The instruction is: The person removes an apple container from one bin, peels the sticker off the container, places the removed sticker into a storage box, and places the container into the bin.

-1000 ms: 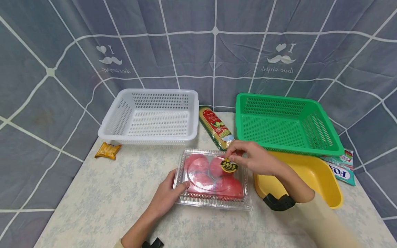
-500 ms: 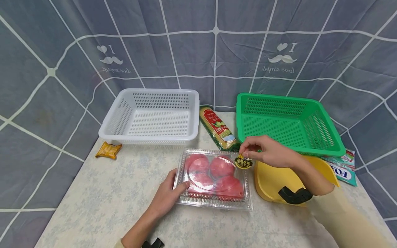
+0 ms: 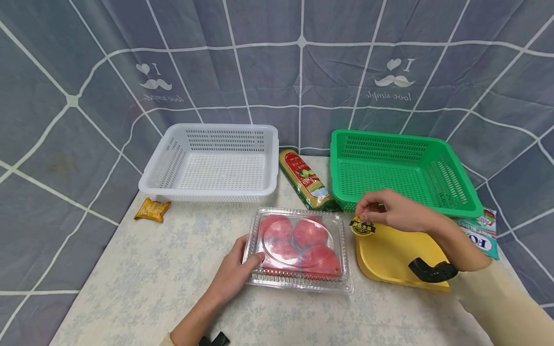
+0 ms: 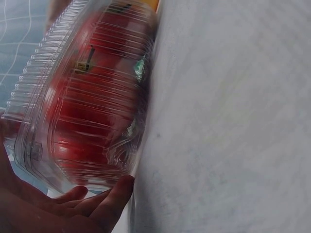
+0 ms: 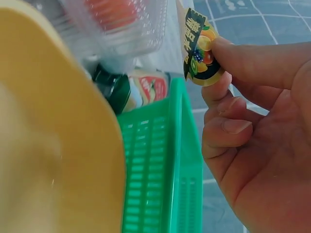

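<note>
A clear plastic clamshell box (image 3: pixel 298 284) full of round red tomatoes (image 3: pixel 310 233) lies on the table, its lid down. My left hand (image 3: pixel 232 269) holds the box by its left side, thumb over the lid's edge; in the left wrist view its fingers (image 4: pixel 114 201) touch the lower side wall. Between thumb and forefinger my right hand (image 3: pixel 396 211) pinches a black and gold sticker (image 3: pixel 362 227) with Chinese characters. Fruit pictures show on that sticker (image 5: pixel 200 51) in the right wrist view. It hangs right of the box, apart from it, by the yellow basin's left rim.
A white basket (image 3: pixel 218 192) stands back left, a green basket (image 3: pixel 398 168) back right. The yellow basin (image 3: pixel 389 259) sits under my right forearm. An olive oil bottle (image 3: pixel 305 178) lies between the baskets. A snack packet (image 3: pixel 151 210) lies left, a teal bag (image 3: pixel 480 238) far right.
My right hand has moved right with the sticker, from over the lid to beside the yellow basin. The sticker has come away from the box. My left hand and the box have stayed put.
</note>
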{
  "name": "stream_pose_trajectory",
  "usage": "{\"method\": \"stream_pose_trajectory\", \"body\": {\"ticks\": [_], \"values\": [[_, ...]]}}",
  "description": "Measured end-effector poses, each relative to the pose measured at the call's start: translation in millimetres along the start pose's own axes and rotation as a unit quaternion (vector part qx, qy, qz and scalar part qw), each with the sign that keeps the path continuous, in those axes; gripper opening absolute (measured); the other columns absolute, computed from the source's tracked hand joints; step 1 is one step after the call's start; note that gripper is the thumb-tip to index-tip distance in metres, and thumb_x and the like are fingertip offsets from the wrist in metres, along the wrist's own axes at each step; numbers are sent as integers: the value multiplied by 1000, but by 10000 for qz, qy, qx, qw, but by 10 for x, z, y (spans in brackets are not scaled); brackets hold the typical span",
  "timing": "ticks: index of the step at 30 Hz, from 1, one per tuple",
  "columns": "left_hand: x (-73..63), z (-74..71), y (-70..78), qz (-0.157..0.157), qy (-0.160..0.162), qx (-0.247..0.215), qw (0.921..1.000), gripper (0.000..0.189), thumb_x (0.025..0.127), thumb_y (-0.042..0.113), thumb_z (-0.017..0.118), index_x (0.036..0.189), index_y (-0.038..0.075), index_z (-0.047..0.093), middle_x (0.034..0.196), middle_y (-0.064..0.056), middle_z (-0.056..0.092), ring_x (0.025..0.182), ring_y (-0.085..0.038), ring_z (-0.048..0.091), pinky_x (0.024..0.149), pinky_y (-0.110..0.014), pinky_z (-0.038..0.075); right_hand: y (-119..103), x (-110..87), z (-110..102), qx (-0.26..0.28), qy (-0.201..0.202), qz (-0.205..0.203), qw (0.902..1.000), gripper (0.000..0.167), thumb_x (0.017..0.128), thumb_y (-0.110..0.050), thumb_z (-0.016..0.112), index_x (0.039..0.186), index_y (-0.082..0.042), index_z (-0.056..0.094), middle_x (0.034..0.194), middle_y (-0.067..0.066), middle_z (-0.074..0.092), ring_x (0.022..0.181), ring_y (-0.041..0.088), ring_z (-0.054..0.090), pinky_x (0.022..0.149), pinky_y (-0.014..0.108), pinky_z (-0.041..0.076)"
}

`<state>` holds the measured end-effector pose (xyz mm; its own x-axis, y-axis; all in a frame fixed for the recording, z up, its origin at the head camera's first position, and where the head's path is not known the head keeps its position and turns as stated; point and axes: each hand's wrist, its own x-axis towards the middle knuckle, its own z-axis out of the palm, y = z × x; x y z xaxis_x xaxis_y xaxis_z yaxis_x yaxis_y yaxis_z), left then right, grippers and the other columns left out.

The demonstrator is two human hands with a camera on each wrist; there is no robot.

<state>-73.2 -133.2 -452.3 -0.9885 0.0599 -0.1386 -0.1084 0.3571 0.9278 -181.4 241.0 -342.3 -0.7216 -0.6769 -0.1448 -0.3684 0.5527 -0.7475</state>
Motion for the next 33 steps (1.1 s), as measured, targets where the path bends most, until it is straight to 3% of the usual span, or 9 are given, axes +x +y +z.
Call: {"method": "stream_pose_trajectory", "body": {"ticks": [13,20,33], "values": [[-1,4,-2,0,-28,-17,10000,57,90,42,61,140,24,41,110,0,64,89,-17,60,83,-40,44,234,-139,-60,135,-349,-40,9993,5,95,-16,62,97,-14,67,85,1,65,70,20,55,63,27,46],[-4,2,-4,40,-12,-28,10000,59,90,41,62,142,23,40,114,0,63,93,-16,60,87,-41,43,345,-172,-35,192,-608,-43,9980,6,95,-15,62,97,-12,67,84,1,65,69,25,56,62,27,47],[2,-5,-17,48,-31,-1,10000,59,90,40,62,142,21,40,114,-1,63,94,-16,60,86,-41,44,585,-204,12,49,-1030,197,9945,9,96,-9,57,98,-7,66,81,4,62,66,22,55,59,27,46]]}}
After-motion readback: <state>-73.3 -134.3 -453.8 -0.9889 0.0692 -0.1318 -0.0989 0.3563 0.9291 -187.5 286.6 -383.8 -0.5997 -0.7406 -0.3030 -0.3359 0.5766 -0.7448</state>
